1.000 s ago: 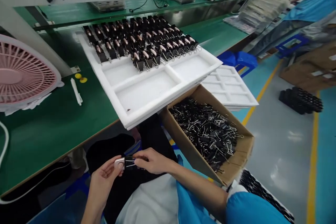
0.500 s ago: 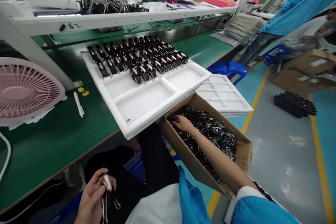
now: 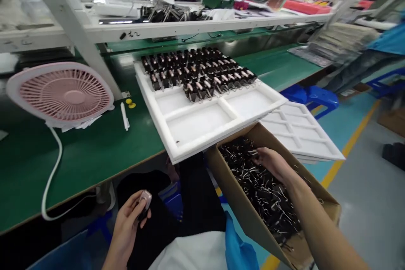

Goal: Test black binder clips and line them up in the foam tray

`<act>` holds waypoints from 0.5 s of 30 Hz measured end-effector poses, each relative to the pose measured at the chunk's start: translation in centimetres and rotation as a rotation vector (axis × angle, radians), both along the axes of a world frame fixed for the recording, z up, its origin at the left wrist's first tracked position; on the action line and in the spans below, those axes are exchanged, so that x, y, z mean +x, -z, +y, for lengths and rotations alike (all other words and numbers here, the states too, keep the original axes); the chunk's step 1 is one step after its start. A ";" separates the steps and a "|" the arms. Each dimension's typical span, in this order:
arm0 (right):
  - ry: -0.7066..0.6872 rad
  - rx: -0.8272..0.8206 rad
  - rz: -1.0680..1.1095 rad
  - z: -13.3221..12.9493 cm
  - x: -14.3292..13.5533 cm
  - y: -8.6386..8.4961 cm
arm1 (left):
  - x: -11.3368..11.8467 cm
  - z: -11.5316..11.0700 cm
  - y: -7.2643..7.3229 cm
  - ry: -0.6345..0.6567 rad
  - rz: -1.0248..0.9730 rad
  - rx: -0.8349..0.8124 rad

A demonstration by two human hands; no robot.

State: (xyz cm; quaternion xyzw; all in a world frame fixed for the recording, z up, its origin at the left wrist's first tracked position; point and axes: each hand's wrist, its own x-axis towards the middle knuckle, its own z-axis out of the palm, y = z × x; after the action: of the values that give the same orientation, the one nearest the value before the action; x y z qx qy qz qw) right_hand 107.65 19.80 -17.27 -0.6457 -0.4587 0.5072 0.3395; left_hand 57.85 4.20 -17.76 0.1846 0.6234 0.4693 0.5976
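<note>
From the head camera, the left hand (image 3: 131, 219) grips a small rounded pink piece (image 3: 144, 199) with a black clip on it, low in the lap, well below the white foam tray (image 3: 202, 118). The right hand (image 3: 272, 163), fingers curled, digs into loose black binder clips (image 3: 268, 194) in the cardboard box (image 3: 247, 219), just under that tray's corner. The tray lies on the green desk (image 3: 79, 156), its far compartments ranked with clips.

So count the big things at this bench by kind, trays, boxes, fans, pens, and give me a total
White foam compartment trays: 2
Brown cardboard box of black binder clips: 1
Round pink desk fan: 1
White pen: 1
Total: 5
</note>
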 end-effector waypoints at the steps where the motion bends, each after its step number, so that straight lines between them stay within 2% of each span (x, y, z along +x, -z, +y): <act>1: -0.038 0.010 0.095 -1.5 -0.8 -0.7 | 0.0 0.2 -0.1 0.025 0.010 0.024; 3: -0.198 -0.028 0.262 -4.4 -3.5 -1.6 | 0.1 0.6 -0.3 0.074 0.039 0.090; 5: -0.380 -0.126 0.379 -6.9 -7.2 -1.8 | 0.3 1.0 -0.6 0.129 0.064 0.118; 8: -0.574 -0.243 0.475 -9.7 -13.5 -0.8 | 0.7 1.5 -1.5 0.184 0.055 0.125; 11: -0.741 -0.190 0.388 -10.8 -18.8 0.7 | 0.9 1.5 -2.4 0.223 0.034 0.126; 13: -0.747 -0.190 0.510 -11.0 -21.3 1.6 | 0.9 1.4 -2.9 0.265 0.056 0.116; 15: -0.642 -0.205 0.761 -11.1 -23.2 2.5 | 0.7 1.3 -3.1 0.290 0.082 0.121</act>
State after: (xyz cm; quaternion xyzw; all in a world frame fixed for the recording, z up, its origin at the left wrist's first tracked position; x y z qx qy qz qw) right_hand 84.43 8.68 -19.76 -0.2718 -0.4256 0.8278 0.2445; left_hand 58.59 5.47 -14.62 0.3273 0.5846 0.4069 0.6210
